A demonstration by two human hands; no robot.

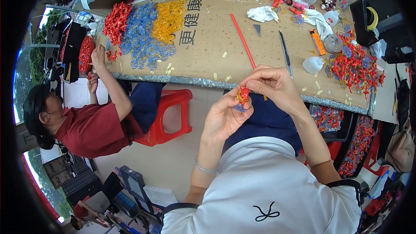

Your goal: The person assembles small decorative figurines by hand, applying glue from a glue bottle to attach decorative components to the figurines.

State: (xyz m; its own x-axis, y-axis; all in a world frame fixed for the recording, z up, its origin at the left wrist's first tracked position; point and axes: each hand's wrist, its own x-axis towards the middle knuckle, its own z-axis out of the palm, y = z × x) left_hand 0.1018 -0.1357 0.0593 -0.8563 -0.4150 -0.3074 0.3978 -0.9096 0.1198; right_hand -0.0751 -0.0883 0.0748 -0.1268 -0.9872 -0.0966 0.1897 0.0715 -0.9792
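Observation:
My left hand (229, 116) holds a small plastic figure (243, 95) between thumb and fingers, just past the near table edge. The figure is red on top, with yellow and clear blue parts below. Thumb and forefinger of my right hand (274, 87) are pinched together at its red top. Whether a smaller piece sits between those fingertips is hidden. A thin red stick (242, 39) lies on the cardboard-covered table (208, 60), its near end reaching behind my right hand. Right of it lies a slim dark pen-like tool (284, 52).
Piles of red (117, 21), blue (143, 34) and yellow plastic pieces (169, 19) lie far left. At right are mixed pieces (353, 67), a white bottle (313, 64), an orange tube (317, 42) and a tape roll (372, 18). A co-worker (95, 125) sits left, near a red stool (173, 112).

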